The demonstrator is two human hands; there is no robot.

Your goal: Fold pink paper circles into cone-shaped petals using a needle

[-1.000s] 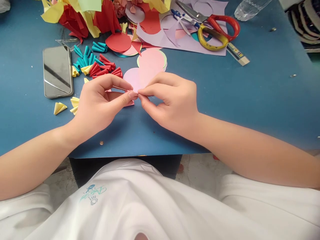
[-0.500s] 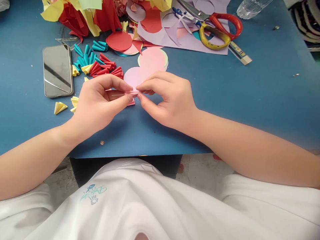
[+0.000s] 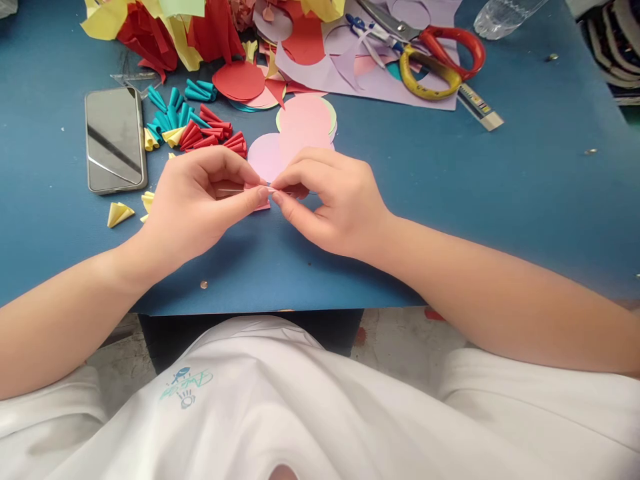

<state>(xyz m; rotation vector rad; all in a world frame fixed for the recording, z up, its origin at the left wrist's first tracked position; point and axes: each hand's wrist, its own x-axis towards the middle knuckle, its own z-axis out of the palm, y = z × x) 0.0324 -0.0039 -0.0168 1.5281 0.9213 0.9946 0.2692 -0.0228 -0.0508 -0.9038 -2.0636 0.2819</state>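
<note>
Both hands meet just above the blue table. My left hand [image 3: 203, 203] is closed, thumb and fingers pinching a small piece of pink paper [image 3: 269, 189] rolled around a thin rod [image 3: 229, 191]. From the other side, my right hand [image 3: 337, 200] pinches the same rolled paper between thumb and index finger. The rod's end sticks out leftward under my left fingers. Below the fingertips lies another bit of pink paper [image 3: 263, 206], mostly hidden. Beyond them are a lilac paper circle [image 3: 265, 157] and a stack of circles topped by a pink one [image 3: 305, 123].
Teal cones [image 3: 173, 110], red cones [image 3: 210, 133] and yellow cones [image 3: 120, 214] lie beside a phone [image 3: 114, 140]. Farther back are red circles [image 3: 239, 80], lilac paper scraps [image 3: 320, 73], scissors [image 3: 435, 63], a lead case [image 3: 480, 107] and a clear bottle [image 3: 505, 17].
My right fingertips have shifted slightly left and down, closer to my left thumb, and the pink paper is turned a little between them. The things on the table stay put.
</note>
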